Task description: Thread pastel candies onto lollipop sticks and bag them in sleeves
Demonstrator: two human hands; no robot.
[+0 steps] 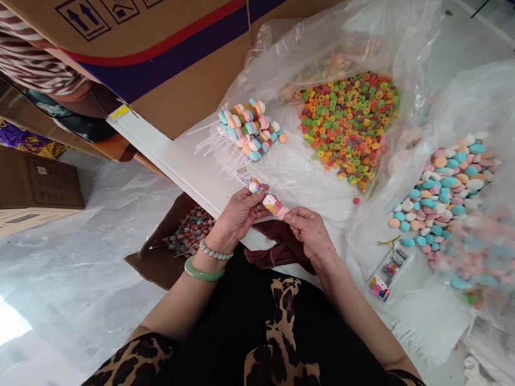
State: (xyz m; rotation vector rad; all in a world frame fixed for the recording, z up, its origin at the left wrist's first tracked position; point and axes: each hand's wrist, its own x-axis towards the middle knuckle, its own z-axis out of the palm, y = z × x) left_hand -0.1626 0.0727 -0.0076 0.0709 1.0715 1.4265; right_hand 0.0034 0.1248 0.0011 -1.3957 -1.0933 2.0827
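Observation:
Just over the table's near edge, my left hand [240, 211] is closed around a small printed candy wrapper [273, 204] with pastel candies at its ends. My right hand [307, 226] pinches the pink end of the same wrapper between thumb and fingers. Beyond my left hand lies a pile of pastel candy skewers [250, 127] on white sticks. Past my hands, a clear plastic bag spreads open with many fruit-coloured candy rings [346, 125]. A dark red cloth [274, 244] lies beneath my hands.
At right, another plastic bag holds pastel candies [448, 186]. Near it lie a stack of printed wrappers [388, 272] and white sticks [434, 327]. A large cardboard box [197, 77] stands at the upper left. Below the table edge, an open carton [149, 255] holds wrapped candies.

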